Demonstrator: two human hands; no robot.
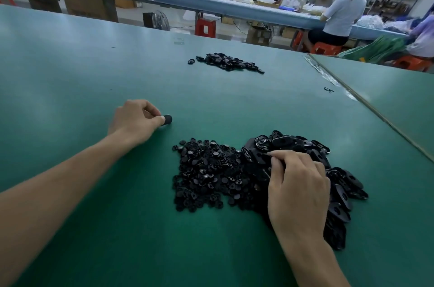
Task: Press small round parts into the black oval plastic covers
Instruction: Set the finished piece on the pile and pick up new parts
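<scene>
so with left hand [133, 122] pinching a small black round plastic part [167, 119] and right hand [298, 183] curled on the black oval plastic covers [285, 141] under it (grip unclear), I'd pick one hole-up and press square

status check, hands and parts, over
Left hand pinches small black round part. Right hand curled on black oval plastic cover in near pile. Far heap of black parts well clear.
</scene>
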